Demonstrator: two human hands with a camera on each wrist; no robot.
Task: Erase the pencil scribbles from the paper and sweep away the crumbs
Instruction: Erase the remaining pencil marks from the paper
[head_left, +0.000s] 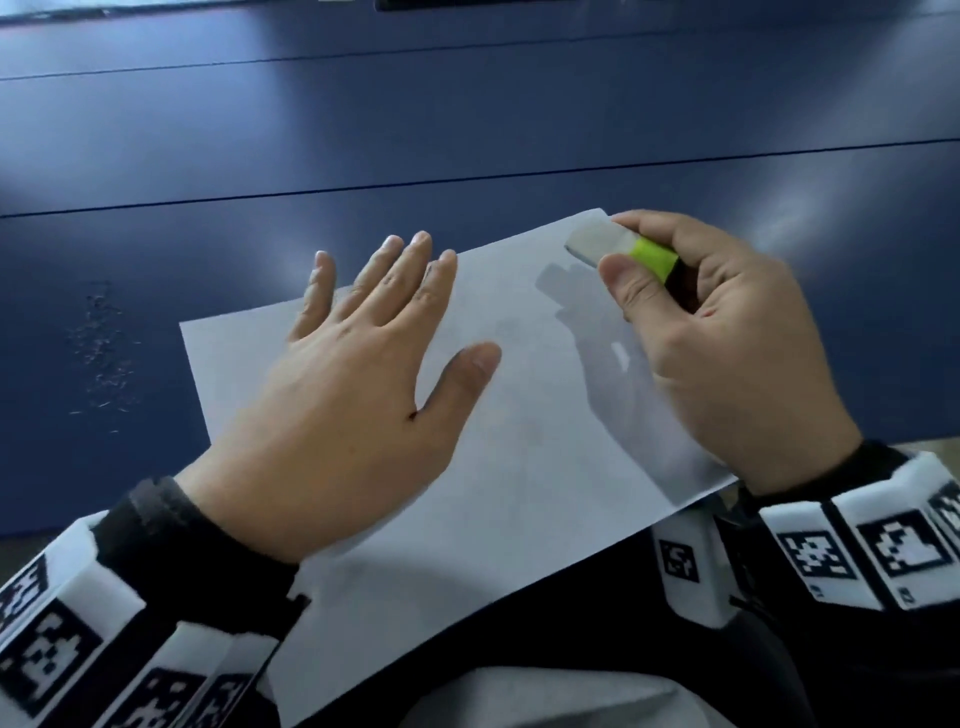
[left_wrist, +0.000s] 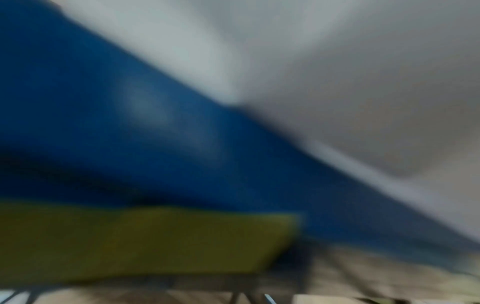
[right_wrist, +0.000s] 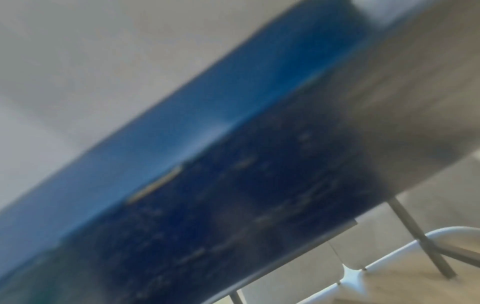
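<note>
A white sheet of paper (head_left: 524, 415) lies slanted on the dark blue table (head_left: 467, 119); it looks almost blank, with only faint grey smudges near its middle. My left hand (head_left: 358, 374) lies flat on the sheet's left half with fingers spread and straight. My right hand (head_left: 717, 338) hovers over the sheet's far right corner and grips a white eraser (head_left: 602, 241) with a lime-green sleeve between thumb and fingers. Eraser crumbs (head_left: 104, 358) are scattered on the table left of the paper. Both wrist views are blurred and show no hand.
The near corner of the paper hangs past the table's front edge over my lap. Seams run across the tabletop beyond the paper. In the right wrist view, blurred table legs (right_wrist: 420, 236) and a white chair frame (right_wrist: 389, 257) stand on the floor.
</note>
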